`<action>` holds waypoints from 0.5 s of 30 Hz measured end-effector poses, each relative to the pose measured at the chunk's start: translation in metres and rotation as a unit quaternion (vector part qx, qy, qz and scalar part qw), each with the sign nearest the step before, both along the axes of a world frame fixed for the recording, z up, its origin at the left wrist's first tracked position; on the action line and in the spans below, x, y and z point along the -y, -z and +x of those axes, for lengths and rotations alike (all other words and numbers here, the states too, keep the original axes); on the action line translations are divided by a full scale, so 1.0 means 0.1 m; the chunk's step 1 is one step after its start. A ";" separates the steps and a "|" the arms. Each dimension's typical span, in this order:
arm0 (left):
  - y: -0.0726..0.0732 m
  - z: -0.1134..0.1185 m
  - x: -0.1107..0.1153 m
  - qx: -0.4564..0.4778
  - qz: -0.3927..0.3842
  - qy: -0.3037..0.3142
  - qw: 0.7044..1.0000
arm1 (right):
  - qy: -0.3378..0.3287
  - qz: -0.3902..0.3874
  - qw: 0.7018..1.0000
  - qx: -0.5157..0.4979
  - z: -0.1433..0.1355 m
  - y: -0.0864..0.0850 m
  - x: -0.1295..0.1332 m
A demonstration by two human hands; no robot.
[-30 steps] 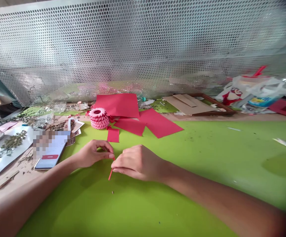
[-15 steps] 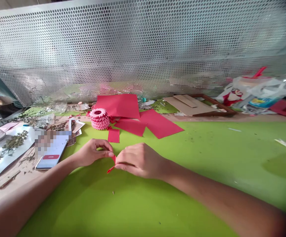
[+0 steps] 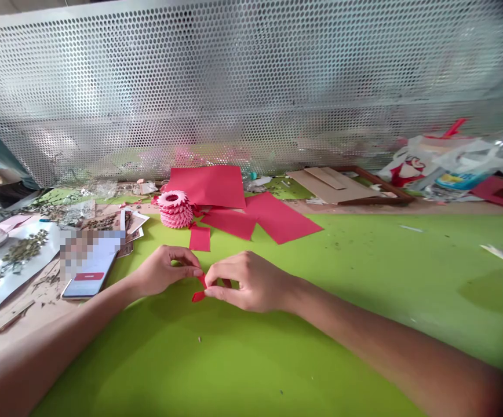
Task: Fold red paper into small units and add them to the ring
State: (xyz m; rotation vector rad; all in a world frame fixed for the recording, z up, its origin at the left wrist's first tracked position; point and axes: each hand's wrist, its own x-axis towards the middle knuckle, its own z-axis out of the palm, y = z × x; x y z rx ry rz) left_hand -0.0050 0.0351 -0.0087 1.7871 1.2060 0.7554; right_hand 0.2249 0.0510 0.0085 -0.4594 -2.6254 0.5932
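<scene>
A small folded piece of red paper (image 3: 198, 296) is pinched between both hands above the green table surface (image 3: 251, 359). My left hand (image 3: 167, 270) grips its upper end between thumb and fingertips. From the right, my right hand (image 3: 243, 282) holds it lower down with thumb and index finger, so one folded end sticks out toward the left. Just beyond the hands lies a small red paper square (image 3: 200, 238). Behind that square stands a round stack of folded pink-and-white paper points (image 3: 175, 209) with a hole in its top.
Larger red sheets (image 3: 281, 217) lie at the back, before a perforated metal panel (image 3: 251, 87). A phone (image 3: 93, 272) and dried plant bits on white paper (image 3: 25, 249) are at left. Cardboard (image 3: 334, 185), a wooden frame (image 3: 401, 197) and plastic bags (image 3: 447, 162) stand at back right.
My right hand's index finger has lifted into a looser, arched pinch. The lower end of the red paper has turned and shows a broader face. My left hand has barely moved.
</scene>
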 end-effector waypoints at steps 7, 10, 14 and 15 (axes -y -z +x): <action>0.00 0.01 0.01 0.034 -0.029 0.016 0.999 | -0.020 -0.038 0.999 -0.015 0.00 0.02 0.00; 0.03 0.00 0.00 0.060 -0.052 0.025 0.997 | -0.011 -0.038 0.999 -0.037 0.00 0.05 -0.01; 0.05 -0.01 0.00 0.064 -0.041 0.025 0.997 | 0.013 -0.027 0.998 -0.056 -0.01 0.06 0.00; 0.05 -0.01 0.00 0.058 -0.028 0.017 0.998 | 0.024 -0.018 0.998 -0.057 -0.01 0.06 0.00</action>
